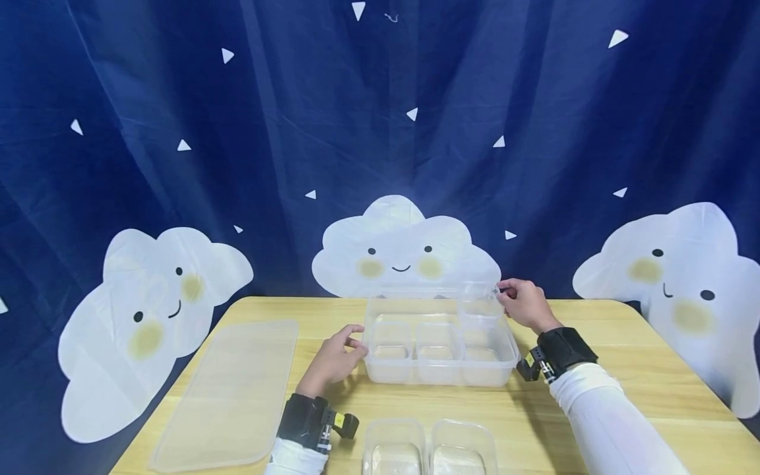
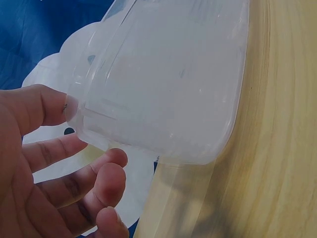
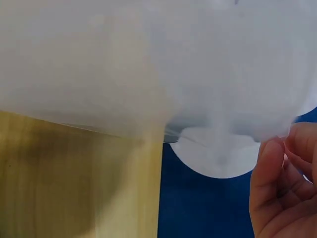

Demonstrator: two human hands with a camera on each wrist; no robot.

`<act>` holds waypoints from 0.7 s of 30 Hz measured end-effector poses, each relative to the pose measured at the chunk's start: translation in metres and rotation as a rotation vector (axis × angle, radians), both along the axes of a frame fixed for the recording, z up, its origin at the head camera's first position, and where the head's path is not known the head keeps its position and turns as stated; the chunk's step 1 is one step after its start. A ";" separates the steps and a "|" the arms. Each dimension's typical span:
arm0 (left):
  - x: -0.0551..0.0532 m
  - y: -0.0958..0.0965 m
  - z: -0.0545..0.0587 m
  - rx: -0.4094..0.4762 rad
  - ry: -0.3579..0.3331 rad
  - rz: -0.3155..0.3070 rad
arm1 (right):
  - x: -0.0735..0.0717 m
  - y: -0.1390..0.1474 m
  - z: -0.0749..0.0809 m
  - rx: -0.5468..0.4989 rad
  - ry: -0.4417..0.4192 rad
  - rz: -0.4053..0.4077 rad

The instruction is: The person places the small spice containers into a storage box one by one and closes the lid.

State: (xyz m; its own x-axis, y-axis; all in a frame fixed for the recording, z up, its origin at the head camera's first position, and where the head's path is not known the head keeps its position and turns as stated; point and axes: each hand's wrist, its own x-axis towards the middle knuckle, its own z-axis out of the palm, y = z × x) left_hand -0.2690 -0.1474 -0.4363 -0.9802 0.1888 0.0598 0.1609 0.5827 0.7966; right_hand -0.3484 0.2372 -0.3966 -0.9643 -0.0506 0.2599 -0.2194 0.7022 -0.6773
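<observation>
A large translucent plastic box (image 1: 439,376) stands on the table, with a front row of three small clear containers (image 1: 392,338) inside. My left hand (image 1: 335,359) is at the box's left side; in the left wrist view its thumb and index finger pinch the rim, the other fingers loosely bent below. With thumb and fingertips my right hand (image 1: 525,305) pinches the edge of another small clear container (image 1: 478,305), which it holds at the box's back right corner, its top standing above the box rim. The right wrist view is mostly filled by blurred translucent plastic.
A flat translucent lid (image 1: 228,389) lies on the left of the wooden table (image 1: 629,369). Two more small clear containers (image 1: 396,439) sit side by side at the near edge. A dark blue curtain (image 1: 386,132) with white clouds hangs right behind the table.
</observation>
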 end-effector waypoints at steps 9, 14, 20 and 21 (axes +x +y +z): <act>0.000 0.001 0.001 0.005 0.003 0.002 | -0.004 0.001 -0.007 0.031 0.002 0.010; 0.001 0.001 0.001 0.001 0.006 0.001 | -0.005 0.000 -0.008 0.037 0.007 0.008; -0.001 0.001 0.000 -0.010 0.007 0.004 | -0.006 -0.001 -0.009 0.048 -0.009 0.000; -0.001 0.001 0.000 -0.009 0.006 0.003 | -0.006 0.000 -0.009 0.051 -0.010 0.000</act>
State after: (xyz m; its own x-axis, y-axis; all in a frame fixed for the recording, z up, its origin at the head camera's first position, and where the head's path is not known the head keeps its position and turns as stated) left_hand -0.2698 -0.1466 -0.4367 -0.9804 0.1860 0.0644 0.1639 0.5902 0.7904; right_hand -0.3543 0.2369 -0.4058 -0.9667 -0.0639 0.2478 -0.2134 0.7358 -0.6427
